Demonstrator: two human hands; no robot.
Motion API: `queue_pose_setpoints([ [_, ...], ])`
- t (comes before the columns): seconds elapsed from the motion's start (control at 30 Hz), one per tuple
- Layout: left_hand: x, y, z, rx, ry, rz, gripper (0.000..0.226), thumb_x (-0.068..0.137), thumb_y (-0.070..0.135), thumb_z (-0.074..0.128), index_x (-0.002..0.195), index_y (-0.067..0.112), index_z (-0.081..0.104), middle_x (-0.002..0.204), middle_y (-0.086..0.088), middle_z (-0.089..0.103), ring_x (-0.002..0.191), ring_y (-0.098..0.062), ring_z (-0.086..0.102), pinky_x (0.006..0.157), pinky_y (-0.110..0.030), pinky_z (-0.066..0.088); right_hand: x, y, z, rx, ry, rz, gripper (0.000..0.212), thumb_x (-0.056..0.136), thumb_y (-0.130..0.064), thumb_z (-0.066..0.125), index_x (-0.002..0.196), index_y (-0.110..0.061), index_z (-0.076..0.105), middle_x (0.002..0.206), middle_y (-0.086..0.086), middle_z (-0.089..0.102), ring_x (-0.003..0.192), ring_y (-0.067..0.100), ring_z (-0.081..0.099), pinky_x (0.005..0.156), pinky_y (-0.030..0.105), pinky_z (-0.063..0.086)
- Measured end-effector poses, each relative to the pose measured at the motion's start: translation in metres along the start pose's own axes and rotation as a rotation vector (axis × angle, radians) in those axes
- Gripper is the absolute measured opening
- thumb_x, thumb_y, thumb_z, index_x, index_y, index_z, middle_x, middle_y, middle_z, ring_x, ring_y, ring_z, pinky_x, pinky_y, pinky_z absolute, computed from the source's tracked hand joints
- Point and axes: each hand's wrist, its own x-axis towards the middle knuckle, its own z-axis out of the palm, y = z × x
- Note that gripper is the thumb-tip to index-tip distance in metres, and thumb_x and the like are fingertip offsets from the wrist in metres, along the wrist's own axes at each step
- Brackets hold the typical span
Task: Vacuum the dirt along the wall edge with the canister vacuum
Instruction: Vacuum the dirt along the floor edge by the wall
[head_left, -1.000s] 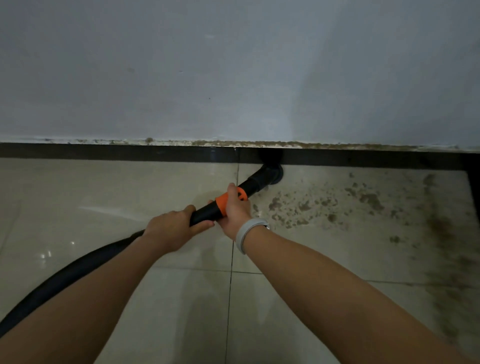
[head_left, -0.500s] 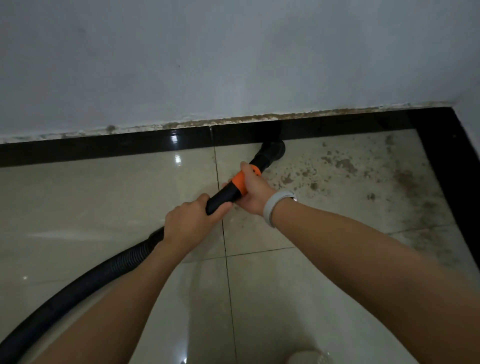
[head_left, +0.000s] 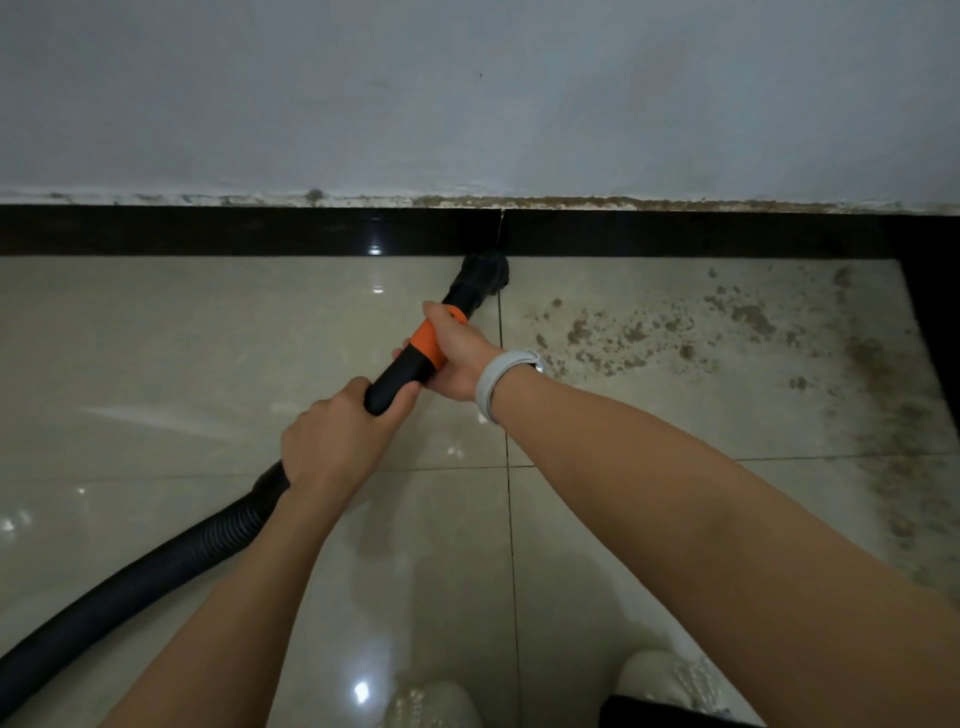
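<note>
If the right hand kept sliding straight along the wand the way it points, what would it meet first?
The right hand points up the wand toward the black nozzle. It would likely meet that first, with the black skirting just behind; depth is unclear.

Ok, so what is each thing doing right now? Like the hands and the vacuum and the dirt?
left hand: grips the black tube behind the orange collar.
right hand: grips the orange collar.
nozzle: down on the floor, at the black skirting.
hose: trails off to the left.
dirt: still scattered on the tile right of the nozzle.
</note>
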Motion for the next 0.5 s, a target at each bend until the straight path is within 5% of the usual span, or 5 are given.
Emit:
queue_pose_setpoints([
  [0.23, -0.035, -0.027, -0.003, 0.061, 0.011, 0.050, 0.060, 0.071, 0.081, 0.031, 0.058, 0.023, 0.042, 0.050, 0.006, 0.049, 0.050, -0.021, 0.050, 0.051, -0.027, 0.034, -0.021, 0.050, -0.006, 0.129, 0.128, 0.012, 0.022, 0.092, -0.026, 0.056, 0.092, -0.008, 0.044, 0.076, 0.011, 0.052, 0.042, 0.019, 0.059, 0.048, 0.033, 0.052],
  [0.37, -0.072, -0.047, 0.003, 0.114, -0.001, -0.006, 0.056, 0.067, 0.080, 0.032, 0.057, 0.026, 0.043, 0.047, 0.009, 0.040, 0.051, -0.024, 0.044, 0.052, -0.028, 0.028, -0.032, 0.096, -0.005, 0.142, 0.188, -0.001, 0.023, 0.092, -0.024, 0.056, 0.103, -0.007, 0.045, 0.071, 0.011, 0.053, 0.050, 0.021, 0.058, 0.045, 0.028, 0.052],
  [0.5, -0.072, -0.045, 0.006, 0.030, -0.024, -0.084, 0.059, 0.065, 0.081, 0.030, 0.060, 0.024, 0.043, 0.055, 0.001, 0.054, 0.064, -0.031, 0.060, 0.057, -0.030, 0.034, -0.028, 0.092, 0.001, 0.100, 0.187, -0.046, 0.021, 0.092, -0.021, 0.056, 0.101, -0.007, 0.044, 0.072, 0.011, 0.050, 0.047, 0.020, 0.054, 0.047, 0.030, 0.052],
])
